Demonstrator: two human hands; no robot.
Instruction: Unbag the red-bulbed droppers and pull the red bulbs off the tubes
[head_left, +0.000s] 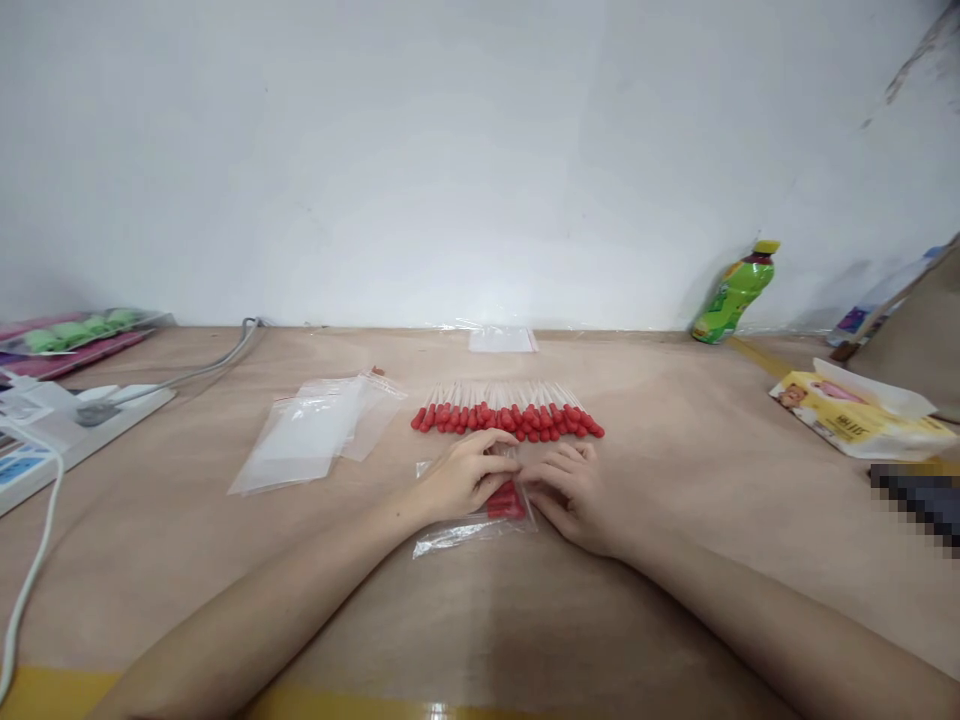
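Note:
Both hands meet over a clear plastic bag (450, 537) lying on the table, with red-tipped pieces (506, 500) inside it. My left hand (470, 474) rests on the bag, its fingers bent and closed on the plastic. My right hand (570, 490) touches the bag's right edge, fingers curled together and pinching it. Just beyond the hands lies a row of several thin white sticks with red tips (510, 418), the tips toward me. To the left is a loose pile of flat clear zip bags (300, 435).
A power strip (142, 405) with cables and a pack of green items (82, 328) stand at left. Another bag (501, 340) lies by the wall. At right are a green bottle (735, 295), a yellow tissue pack (862, 415) and a dark object (919, 500).

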